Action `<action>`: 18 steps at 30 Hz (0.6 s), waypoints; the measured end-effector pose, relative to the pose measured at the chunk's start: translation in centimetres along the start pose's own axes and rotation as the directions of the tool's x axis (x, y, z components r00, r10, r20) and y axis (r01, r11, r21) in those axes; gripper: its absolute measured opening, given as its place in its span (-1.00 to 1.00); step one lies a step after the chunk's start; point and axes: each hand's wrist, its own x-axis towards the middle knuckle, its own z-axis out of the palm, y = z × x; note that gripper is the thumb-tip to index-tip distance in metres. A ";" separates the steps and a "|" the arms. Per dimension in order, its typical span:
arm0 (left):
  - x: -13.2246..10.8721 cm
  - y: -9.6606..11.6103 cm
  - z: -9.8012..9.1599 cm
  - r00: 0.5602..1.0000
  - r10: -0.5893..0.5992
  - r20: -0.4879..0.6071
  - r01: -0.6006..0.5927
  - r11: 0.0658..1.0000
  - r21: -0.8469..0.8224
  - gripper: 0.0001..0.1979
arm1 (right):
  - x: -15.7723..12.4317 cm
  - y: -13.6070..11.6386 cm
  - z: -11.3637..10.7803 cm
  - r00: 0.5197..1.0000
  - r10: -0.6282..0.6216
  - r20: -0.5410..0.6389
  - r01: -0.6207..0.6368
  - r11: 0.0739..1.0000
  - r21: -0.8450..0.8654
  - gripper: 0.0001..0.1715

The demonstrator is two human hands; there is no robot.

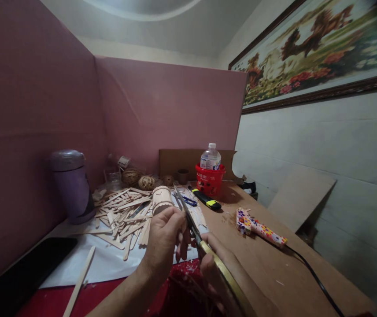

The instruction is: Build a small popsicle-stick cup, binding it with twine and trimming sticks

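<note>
My right hand point(216, 268) grips a pair of scissors with gold handles point(221, 268); their blades point(183, 207) point up and away over the table. My left hand point(164, 240) is closed just left of the blades, its fingers curled beside them; what it pinches is hidden. Just beyond my left hand stands a small round barrel built of wooden sticks point(161, 199). A heap of loose popsicle sticks point(125, 215) lies to its left on white paper point(105, 262).
Pink partition boards point(43, 110) close off the left and back. A purple flask point(71, 185), twine balls point(138, 179), a red bucket with a bottle point(210, 178), a yellow-black cutter point(206, 200) and a floral glue gun point(259, 229) with cord sit around. A phone point(26, 273) lies near left.
</note>
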 end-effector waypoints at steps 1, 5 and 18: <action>0.0 0.0 0.0 1.000 0.000 0.000 0.000 1.000 -0.004 -0.71 | -0.2 0.0 0.3 0.999 -0.027 -0.029 0.027 1.000 -0.010 -0.17; 0.1 -0.2 -0.1 1.000 -0.005 -0.002 0.005 1.000 -0.031 -0.72 | -0.7 0.0 1.5 0.982 -0.119 -0.147 0.117 0.993 -0.022 -0.15; 0.3 -0.3 -0.3 0.999 0.043 0.028 -0.042 0.999 -0.011 -0.71 | 0.3 1.8 2.3 0.983 -0.004 -0.186 0.054 0.963 0.264 -0.16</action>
